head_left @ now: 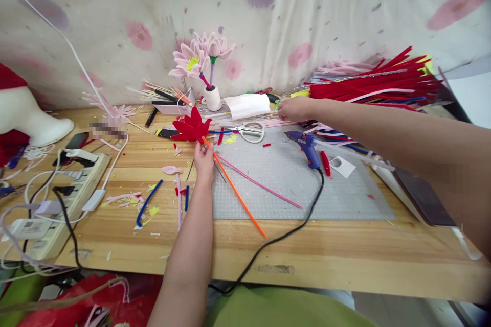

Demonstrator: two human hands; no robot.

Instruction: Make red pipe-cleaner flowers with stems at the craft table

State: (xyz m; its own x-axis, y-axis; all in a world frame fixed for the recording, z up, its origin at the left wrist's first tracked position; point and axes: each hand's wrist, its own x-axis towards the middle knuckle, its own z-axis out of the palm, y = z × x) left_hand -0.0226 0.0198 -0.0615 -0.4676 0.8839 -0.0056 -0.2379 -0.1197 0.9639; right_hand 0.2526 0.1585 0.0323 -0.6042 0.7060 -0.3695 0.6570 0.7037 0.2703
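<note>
- Left hand (204, 156): fingers pinched on the orange stem (233, 189) just below the red pipe-cleaner flower (192, 127); bloom held up and slightly left of the knuckles.
- Orange stem: long axis diagonal, from the pinch down and rightward toward the near table edge, crossing the grey cutting mat (291, 184); free end well clear of both hands.
- Pink pipe cleaner (261, 184): flat on the mat, just right of the left hand, roughly parallel to the stem, untouched.
- Right hand (293, 109): stretched far forward, fingers curled down over the loose pink strips (268, 122) at the mat's far edge; whether anything is actually gripped cannot be told.
- Hands well apart; flower far nearer the left.
- Scissors (251, 131): between the hands, closer to the right.
- Blue glue gun (307, 145): on the mat, just nearer than the right hand, black cord trailing toward the body.
- Bundle of red pipe cleaners (376, 84): right of the right hand.
- Vase of pink flowers (209, 69): beyond the left hand.
- Power strip (57, 199): far left of the left hand.
</note>
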